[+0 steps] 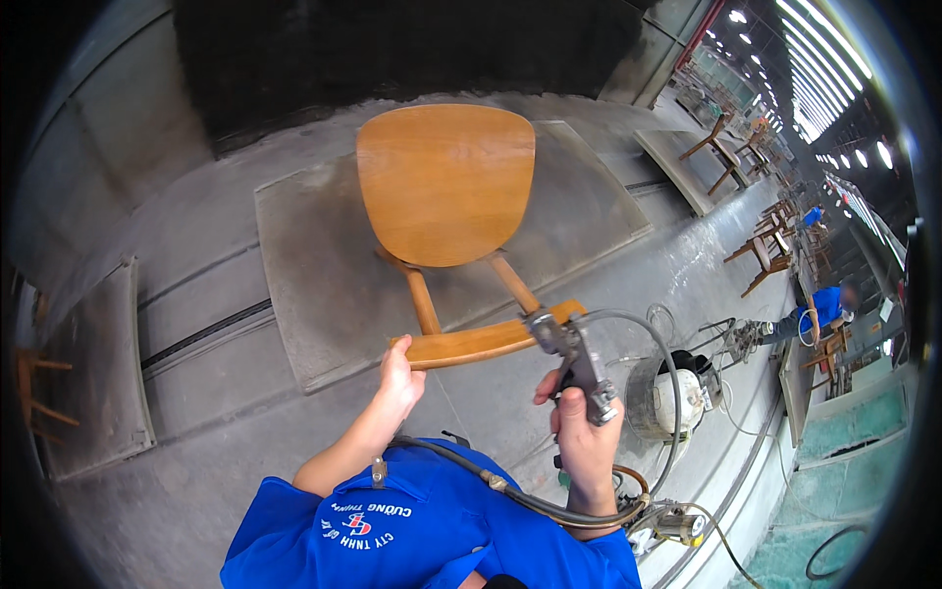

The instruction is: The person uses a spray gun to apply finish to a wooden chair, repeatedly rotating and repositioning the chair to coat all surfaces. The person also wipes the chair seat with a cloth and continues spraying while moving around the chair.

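Chair (446, 187) dead ahead at twelve o'clock from the blue shirt (442, 520), seat facing up, over a grey board (324, 334), legs mostly out of sight. Gripping one end of the curved backrest rail (461, 348) with the left hand (397, 375) at eleven o'clock, thumb uppermost, and wrapping the right hand (588, 447), out at two o'clock, around the handle of a spray gun (579, 368). Trigger squeezed or slack? Cannot tell from here. Now, eyes on that gun head, right at the rail's two o'clock end! Touching or just clear, impossible to say; might well dent or scrape the wood with one small dip of the wrist. Could also spray too heavily at such close range, risking runs along the curved edge. Over to the hose (624, 314), looping away from the gun toward four o'clock: might tug the aim askew on any swing toward nine. Bare fingers on the wood, too: liable to smudge any wet finish. And with a one-handed hold, could easily twist the chair through an uneven pull.
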`<state>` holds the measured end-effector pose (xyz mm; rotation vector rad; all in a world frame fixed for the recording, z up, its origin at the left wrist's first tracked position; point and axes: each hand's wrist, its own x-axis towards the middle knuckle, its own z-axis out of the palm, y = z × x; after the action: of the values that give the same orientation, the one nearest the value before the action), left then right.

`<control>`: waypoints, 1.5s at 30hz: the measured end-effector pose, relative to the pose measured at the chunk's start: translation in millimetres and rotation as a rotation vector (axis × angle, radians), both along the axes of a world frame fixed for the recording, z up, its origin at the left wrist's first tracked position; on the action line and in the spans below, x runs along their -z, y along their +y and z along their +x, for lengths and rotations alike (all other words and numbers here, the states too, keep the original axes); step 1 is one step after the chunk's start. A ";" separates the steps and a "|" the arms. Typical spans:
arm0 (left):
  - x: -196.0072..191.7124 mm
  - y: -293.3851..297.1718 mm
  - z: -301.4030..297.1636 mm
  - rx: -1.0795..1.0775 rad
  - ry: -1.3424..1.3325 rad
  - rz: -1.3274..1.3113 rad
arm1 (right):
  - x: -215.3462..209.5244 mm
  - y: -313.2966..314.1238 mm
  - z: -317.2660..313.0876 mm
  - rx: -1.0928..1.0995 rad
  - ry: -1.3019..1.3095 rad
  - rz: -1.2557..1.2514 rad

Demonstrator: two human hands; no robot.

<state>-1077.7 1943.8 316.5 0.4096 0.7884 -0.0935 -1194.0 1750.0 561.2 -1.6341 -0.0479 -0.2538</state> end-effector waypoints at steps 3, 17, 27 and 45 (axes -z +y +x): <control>0.2 -1.4 0.8 0.020 -0.016 0.029 | 3.4 -12.0 -4.6 0.227 -0.001 -0.033; -0.1 -3.7 3.0 0.041 -0.033 0.024 | -2.2 -1.8 -18.5 -0.009 0.089 0.094; -2.9 -9.1 7.7 0.044 -0.019 0.053 | 0.2 -17.5 -17.3 0.503 0.015 -0.062; -3.9 -15.3 12.8 0.063 -0.006 0.047 | -1.8 -22.7 -19.9 0.261 0.198 0.067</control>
<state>-1064.8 1928.5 320.4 0.4797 0.7726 -0.1329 -1213.8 1727.3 563.0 -1.5901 0.3232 -0.2889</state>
